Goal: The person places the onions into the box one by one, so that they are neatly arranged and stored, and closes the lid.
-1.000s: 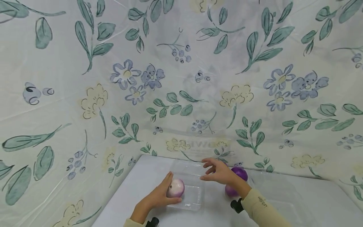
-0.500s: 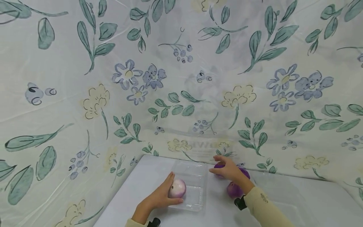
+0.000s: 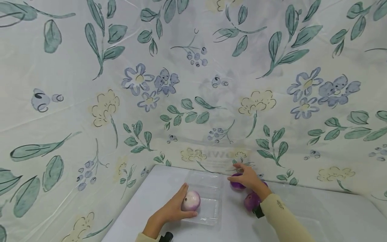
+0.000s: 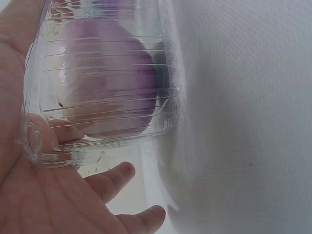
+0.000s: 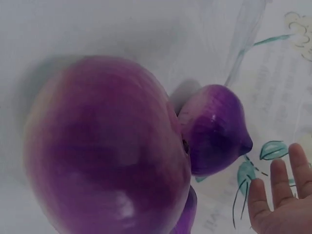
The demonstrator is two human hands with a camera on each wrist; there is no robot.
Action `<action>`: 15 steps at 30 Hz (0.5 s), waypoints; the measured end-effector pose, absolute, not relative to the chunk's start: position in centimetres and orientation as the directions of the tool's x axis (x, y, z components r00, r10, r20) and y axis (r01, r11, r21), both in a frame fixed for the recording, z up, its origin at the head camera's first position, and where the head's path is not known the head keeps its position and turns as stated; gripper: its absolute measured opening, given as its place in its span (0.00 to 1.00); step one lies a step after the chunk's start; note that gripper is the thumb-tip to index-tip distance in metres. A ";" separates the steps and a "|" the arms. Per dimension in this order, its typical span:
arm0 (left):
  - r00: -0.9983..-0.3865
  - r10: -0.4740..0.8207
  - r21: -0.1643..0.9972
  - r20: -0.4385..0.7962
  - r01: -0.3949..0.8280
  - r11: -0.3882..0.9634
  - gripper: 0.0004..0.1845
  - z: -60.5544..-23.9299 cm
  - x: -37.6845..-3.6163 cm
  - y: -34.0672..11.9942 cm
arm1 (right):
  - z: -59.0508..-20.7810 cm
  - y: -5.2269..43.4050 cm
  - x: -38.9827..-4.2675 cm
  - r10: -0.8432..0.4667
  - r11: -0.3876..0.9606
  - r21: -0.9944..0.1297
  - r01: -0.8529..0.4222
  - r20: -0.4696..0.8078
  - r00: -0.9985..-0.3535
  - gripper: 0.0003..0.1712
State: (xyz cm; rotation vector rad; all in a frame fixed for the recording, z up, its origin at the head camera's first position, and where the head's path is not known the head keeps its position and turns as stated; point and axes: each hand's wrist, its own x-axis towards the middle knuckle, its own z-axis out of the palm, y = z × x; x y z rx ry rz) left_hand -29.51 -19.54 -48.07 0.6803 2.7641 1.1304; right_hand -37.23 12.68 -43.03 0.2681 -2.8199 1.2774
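Note:
In the head view a pale pink-white onion (image 3: 191,201) sits in a clear plastic container (image 3: 208,220). My left hand (image 3: 173,209) rests at the container's left near corner, thumb and straight fingers on either side of the onion. The left wrist view shows the onion (image 4: 107,78) through the ribbed wall, two fingers loose outside it. My right hand (image 3: 248,176) is spread over a purple onion (image 3: 237,183) by the back edge. In the right wrist view its fingertips stand apart from that onion's (image 5: 214,129) pointed end. A larger-looking purple onion (image 5: 107,146) fills the foreground.
One purple onion (image 3: 252,201) lies under my right wrist, and another (image 5: 187,214) is mostly hidden beside it. A second clear plastic piece (image 3: 305,215) lies at the right of the white table (image 3: 139,191). A floral sheet (image 3: 193,84) hangs behind the table.
My right hand has moved right, from beside the container to over the back purple onion, uncovering it. My left hand and the pale onion keep their place in the container. The head view shifts slightly.

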 end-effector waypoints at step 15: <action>-0.899 0.430 0.686 0.078 0.362 0.631 0.61 -47.9 -29.3 -19.7 | -43.1 12.5 -37.4 -0.207 0.733 -0.667 -0.133 -0.033 -0.978 0.53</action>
